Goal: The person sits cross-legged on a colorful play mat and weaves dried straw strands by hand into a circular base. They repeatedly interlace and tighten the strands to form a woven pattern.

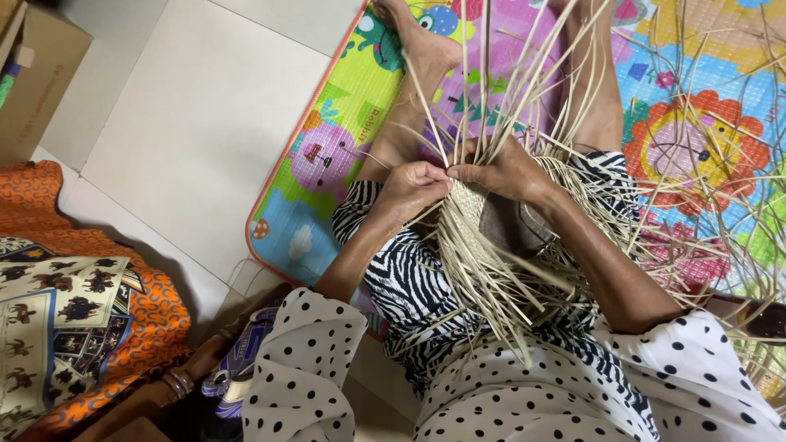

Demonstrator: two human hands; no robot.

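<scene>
Two hands, one half-woven piece of straw work, that's basically the whole scene for us. The woven straw piece (471, 205) sits in our lap, on the zebra-print fabric (409, 286), with a small finished patch of tight weave showing between the hands and a big spray of loose straw strands (508, 74) fanning up and out from it, plus more trailing down toward our dotted top (524, 393).

Our left hand (413, 187) is curled nearly closed, fingertips pinching a strand or two right at the edge of the woven patch. Our right hand (508, 168) meets it from the other side, fingers bent and closed around a bundle of strands, thumb pressing near the same spot. So both hands are gripping straw, touching or almost touching each other at the working edge.

We'd say we're mid-weave, tucking or crossing one strand over its neighbours at the rim. Our guess is the next bit calls for keeping tension with the right while the left picks out the correct loose strand, which looks fiddly given how tangled the spray is.

Further out: our bare legs stretch along a colourful cartoon play mat (327, 147), more loose straw lies on the right, pale floor tiles (188, 106) lie to the left, with a cardboard box (37, 74) in the corner and an orange patterned cloth (82, 303) nearby.
</scene>
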